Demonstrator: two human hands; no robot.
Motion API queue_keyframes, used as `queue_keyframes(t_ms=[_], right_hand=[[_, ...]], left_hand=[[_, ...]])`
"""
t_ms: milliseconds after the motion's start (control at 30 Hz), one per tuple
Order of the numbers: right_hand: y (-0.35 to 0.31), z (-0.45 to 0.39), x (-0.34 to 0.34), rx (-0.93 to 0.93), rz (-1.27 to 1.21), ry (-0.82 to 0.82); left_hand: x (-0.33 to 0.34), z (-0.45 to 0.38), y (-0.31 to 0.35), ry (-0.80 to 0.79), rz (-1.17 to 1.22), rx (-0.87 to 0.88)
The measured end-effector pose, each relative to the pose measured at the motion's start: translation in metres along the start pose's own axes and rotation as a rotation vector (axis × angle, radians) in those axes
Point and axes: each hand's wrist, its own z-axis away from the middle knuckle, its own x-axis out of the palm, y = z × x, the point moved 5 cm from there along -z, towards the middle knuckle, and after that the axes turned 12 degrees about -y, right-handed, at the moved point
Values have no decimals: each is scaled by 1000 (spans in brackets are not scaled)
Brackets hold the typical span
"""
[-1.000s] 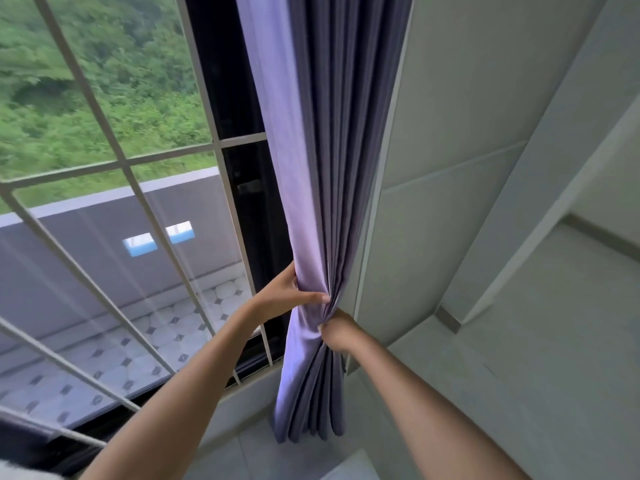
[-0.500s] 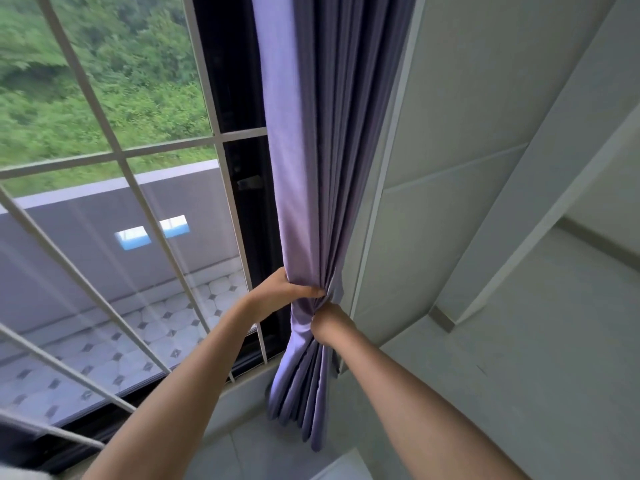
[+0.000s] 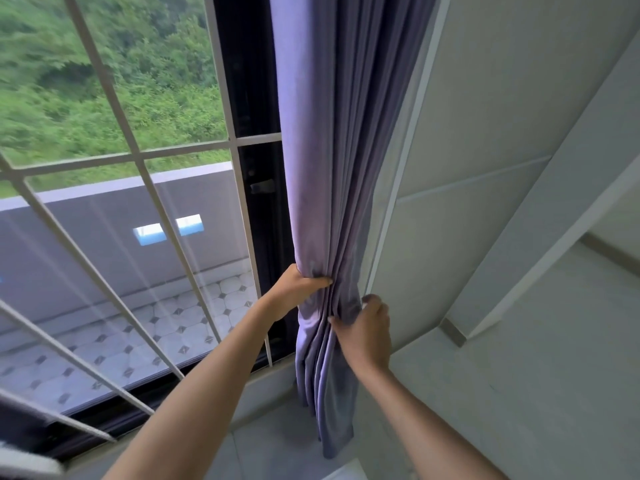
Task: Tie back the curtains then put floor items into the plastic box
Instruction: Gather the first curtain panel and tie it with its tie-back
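Curtain (image 3: 332,168), purple and gathered into folds, hangs down the middle of the frame between the barred window (image 3: 138,209) at left and the pale wall (image 3: 485,133) at right. The left hand (image 3: 294,292) grips the bunched fabric from the window side, thumb across the folds. The right hand (image 3: 367,330) clasps the bundle just below, fingers curled round its wall side.

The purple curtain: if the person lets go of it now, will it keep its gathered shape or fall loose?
The purple curtain looks soft and floppy: it hangs in deep folds. It will probably spread again once the left hand and right hand release it, since no tie shows around it. It seems light, as the fingers bunch it easily.
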Motion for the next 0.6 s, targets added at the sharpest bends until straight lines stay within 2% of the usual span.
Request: queue_keyframes(t_ms=[33, 67, 167, 333, 467, 600], right_hand=[[2, -5, -3, -36, -32, 31], [3, -10, -4, -63, -63, -6], [4, -27, 10, -117, -175, -246], [-5, -27, 25, -182, -167, -431], [-16, -25, 35, -196, -124, -482], [-14, -28, 48, -182, -85, -442]], left_hand=[[1, 0, 1, -9, 4, 0], [2, 0, 0, -17, 8, -1], [5, -3, 0, -34, 6, -9], [9, 0, -1, -35, 9, -8], [15, 8, -9, 27, 64, 2], [19, 12, -7, 64, 68, 102]])
